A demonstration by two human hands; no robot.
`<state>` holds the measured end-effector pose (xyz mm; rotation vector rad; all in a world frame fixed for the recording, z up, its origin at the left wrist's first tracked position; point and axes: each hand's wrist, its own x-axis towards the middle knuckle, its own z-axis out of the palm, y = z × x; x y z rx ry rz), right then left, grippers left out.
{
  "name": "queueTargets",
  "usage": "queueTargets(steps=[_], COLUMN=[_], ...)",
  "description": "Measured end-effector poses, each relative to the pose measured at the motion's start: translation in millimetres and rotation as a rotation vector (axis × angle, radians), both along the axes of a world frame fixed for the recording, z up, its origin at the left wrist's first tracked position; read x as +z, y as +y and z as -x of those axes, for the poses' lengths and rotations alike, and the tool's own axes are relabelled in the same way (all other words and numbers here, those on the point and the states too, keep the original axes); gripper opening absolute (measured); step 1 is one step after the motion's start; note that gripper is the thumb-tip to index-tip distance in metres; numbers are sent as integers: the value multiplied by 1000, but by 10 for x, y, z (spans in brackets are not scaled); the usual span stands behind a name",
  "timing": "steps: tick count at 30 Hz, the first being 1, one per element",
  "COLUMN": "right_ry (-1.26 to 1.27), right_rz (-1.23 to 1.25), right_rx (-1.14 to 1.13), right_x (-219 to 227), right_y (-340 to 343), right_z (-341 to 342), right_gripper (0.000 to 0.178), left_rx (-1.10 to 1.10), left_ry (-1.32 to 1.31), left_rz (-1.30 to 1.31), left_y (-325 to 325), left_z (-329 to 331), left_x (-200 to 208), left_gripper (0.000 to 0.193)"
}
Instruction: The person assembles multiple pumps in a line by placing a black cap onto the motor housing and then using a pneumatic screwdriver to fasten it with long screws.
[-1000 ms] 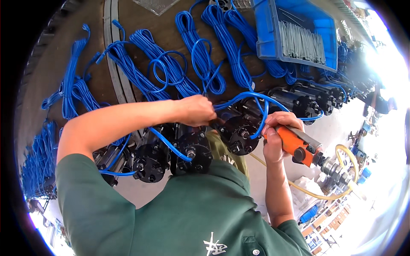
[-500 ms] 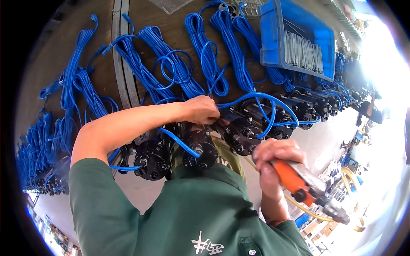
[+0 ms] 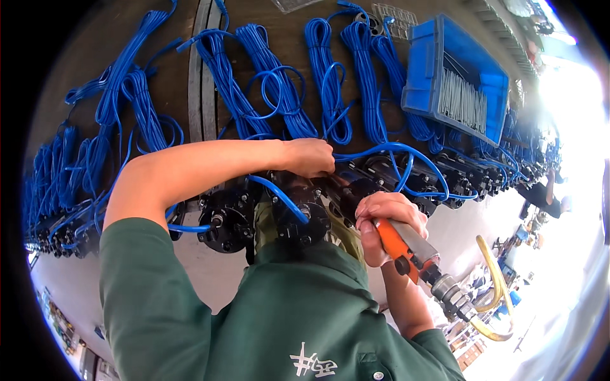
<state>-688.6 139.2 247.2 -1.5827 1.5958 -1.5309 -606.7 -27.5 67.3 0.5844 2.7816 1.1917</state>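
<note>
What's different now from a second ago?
The right hand, holding the orange tool, has moved left and now hides part of the end of a black cylinder. The view has shifted, so the blue bin sits lower and farther right in it. The left hand stays curled beside that cylinder, and the right keeps its hold.

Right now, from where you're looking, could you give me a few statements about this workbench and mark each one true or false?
1. The right hand holds an orange tool. True.
2. The blue bin holds only black cylinders. False: thin, pale, straight pieces lie in it.
3. The hose at the rear of the orange tool is yellow. True.
4. The bundled cables are red. False: they are blue.
5. The left hand is touching the orange tool. False: it is apart from the tool, close to the black cylinders.
</note>
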Motion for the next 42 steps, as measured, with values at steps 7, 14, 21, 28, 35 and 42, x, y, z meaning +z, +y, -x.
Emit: queueTargets(steps=[7,14,21,28,35,42], right_ry=[-33,-319,-216,-370,-341,-308], right_rz=[-143,208,-86,-75,-3,75], right_rx=[53,417,701,823,638,552], right_x=[153,435,-170,-256,40,167], right_y=[40,546,666,679,728,931], right_z=[33,404,437,251,136,525], right_gripper=[24,35,26,28,43,41], left_rx=[446,1485,1737,1590,1334,1297], left_ry=[-218,927,288,9,980,877], left_rz=[235,0,131,-230,-2624,-2779], left_y=[-523,1160,3287,3385,2983,3016], left_z=[-181,-886,-122,536,915,921], left_x=[1324,2367,508,-85,-115,-2], left_gripper=[14,8,25,17,21,19])
